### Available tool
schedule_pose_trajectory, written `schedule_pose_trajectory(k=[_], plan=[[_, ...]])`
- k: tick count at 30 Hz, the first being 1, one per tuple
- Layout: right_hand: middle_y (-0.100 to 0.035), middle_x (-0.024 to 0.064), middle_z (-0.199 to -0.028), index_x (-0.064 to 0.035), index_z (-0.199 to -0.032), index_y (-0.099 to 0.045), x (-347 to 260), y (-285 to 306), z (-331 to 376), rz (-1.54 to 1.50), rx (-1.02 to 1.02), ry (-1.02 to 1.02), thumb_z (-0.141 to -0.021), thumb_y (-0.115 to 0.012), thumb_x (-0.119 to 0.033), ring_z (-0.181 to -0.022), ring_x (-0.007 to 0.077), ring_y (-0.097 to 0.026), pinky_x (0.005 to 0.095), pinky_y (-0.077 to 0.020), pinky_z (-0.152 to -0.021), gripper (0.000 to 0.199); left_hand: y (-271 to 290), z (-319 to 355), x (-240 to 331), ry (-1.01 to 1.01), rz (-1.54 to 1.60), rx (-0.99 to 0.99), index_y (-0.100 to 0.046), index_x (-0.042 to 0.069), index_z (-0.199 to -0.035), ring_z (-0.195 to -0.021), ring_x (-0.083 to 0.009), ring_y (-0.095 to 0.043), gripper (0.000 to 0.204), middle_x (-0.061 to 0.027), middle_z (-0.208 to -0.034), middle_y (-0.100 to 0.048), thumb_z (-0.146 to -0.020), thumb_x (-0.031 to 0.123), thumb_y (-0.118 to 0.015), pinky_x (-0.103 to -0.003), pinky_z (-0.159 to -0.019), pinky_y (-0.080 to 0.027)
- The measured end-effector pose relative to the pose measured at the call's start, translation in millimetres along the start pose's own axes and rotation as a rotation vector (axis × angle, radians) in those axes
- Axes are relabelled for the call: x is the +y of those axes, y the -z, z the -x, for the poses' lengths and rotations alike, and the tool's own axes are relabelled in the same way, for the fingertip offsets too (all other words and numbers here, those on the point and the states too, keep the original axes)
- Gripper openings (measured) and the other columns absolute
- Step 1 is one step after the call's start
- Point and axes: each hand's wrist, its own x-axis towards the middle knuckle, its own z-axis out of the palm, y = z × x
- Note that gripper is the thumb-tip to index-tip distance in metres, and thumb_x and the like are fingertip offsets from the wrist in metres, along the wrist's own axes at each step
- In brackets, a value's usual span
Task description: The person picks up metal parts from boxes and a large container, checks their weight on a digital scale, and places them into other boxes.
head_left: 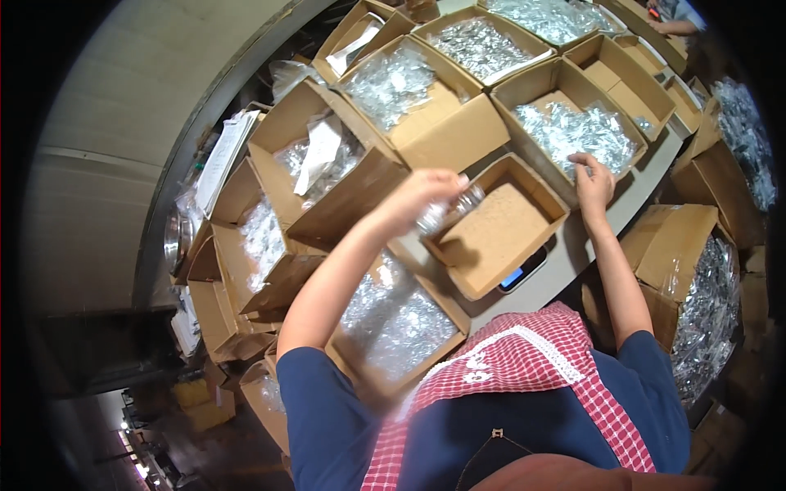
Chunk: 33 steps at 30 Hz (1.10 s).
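Observation:
My left hand (430,192) is closed around a few small clear plastic packets (467,199), blurred by motion. It is over the left edge of a shallow cardboard box (503,225) with a bare bottom. That box rests on a dark device with a lit blue display (512,279), perhaps a scale. Over the near right side of a larger carton (532,84), my right hand (595,184) has its fingers curled together at a heap of shiny clear packets (577,131). What its fingertips hold, if anything, is too small to make out.
Several cartons of shiny packets crowd the table, including one box (393,323) by my left forearm. White papers (321,151) lie in another. A big carton of silvery packets (704,303) stands at the right. Another person's arm (675,27) shows at the far right.

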Motion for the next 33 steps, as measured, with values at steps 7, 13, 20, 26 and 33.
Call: schedule_pose_trajectory(k=[7, 13, 20, 26, 33], plan=[[-0.059, 0.0109, -0.106, -0.0001, -0.096, -0.064, -4.7, -1.0, -59.6, -0.597, -0.361, 0.087, -0.070, -0.050, 0.001, -0.100, 0.0194, -0.058, 0.0305, -0.0450, -0.090, 0.030, -54.0, -25.4, 9.1, 0.343, -0.474, -0.002, -0.057, -0.002, -0.117, -0.088, -0.0186, -0.065, 0.047, -0.0136, -0.102, -0.066, -0.093, 0.038, -0.054, -0.031, -0.076, -0.052], [-0.066, 0.0158, -0.089, -0.0029, -0.092, -0.064, -94.3, -112.6, -163.4, -0.252, -0.737, 0.646, -0.074, -0.053, -0.003, -0.087, 0.0323, -0.063, 0.0383, -0.0501, -0.076, 0.022, -52.0, -65.3, 15.4, 0.203, -0.079, 0.137, -0.053, -0.002, -0.121, -0.104, -0.0148, -0.058, 0.034, -0.0099, -0.113, -0.059, -0.096, 0.021, -0.052, -0.027, -0.087, -0.047], [-0.066, 0.0132, -0.104, -0.0052, -0.099, -0.070, -118.1, -261.8, -199.9, 0.760, -0.981, 1.416, -0.080, -0.066, -0.038, -0.103, 0.0319, -0.060, 0.0488, -0.0410, -0.092, 0.038, -57.9, -105.3, -1.2, -0.087, 0.313, 0.244, -0.056, -0.003, -0.110, -0.095, -0.0151, -0.060, 0.022, -0.0087, -0.102, -0.061, -0.095, 0.013, -0.052, -0.027, -0.085, -0.049], [-0.066, 0.0153, -0.070, -0.0069, -0.086, -0.069, -119.8, -274.8, -181.9, -0.038, -0.960, 0.975, -0.082, -0.060, -0.024, -0.066, 0.0321, -0.065, 0.0431, -0.0509, -0.064, 0.019, -45.1, -82.8, -13.9, 0.023, 0.660, 0.736, -0.054, 0.001, -0.114, -0.095, -0.0220, -0.063, 0.028, -0.0125, -0.107, -0.062, -0.095, 0.021, -0.053, -0.034, -0.075, -0.057], [-0.069, 0.0113, -0.085, -0.0016, -0.112, -0.059, -159.4, -169.6, -240.1, -0.441, -1.555, 0.416, -0.088, -0.062, -0.043, -0.068, 0.0157, -0.067, 0.0294, -0.0537, -0.059, 0.048, -21.4, -105.6, -29.3, -0.215, 1.013, 0.554, -0.042, 0.001, -0.128, -0.107, -0.0292, -0.059, 0.054, -0.0201, -0.118, -0.056, -0.092, 0.039, -0.057, -0.039, -0.078, -0.059]])
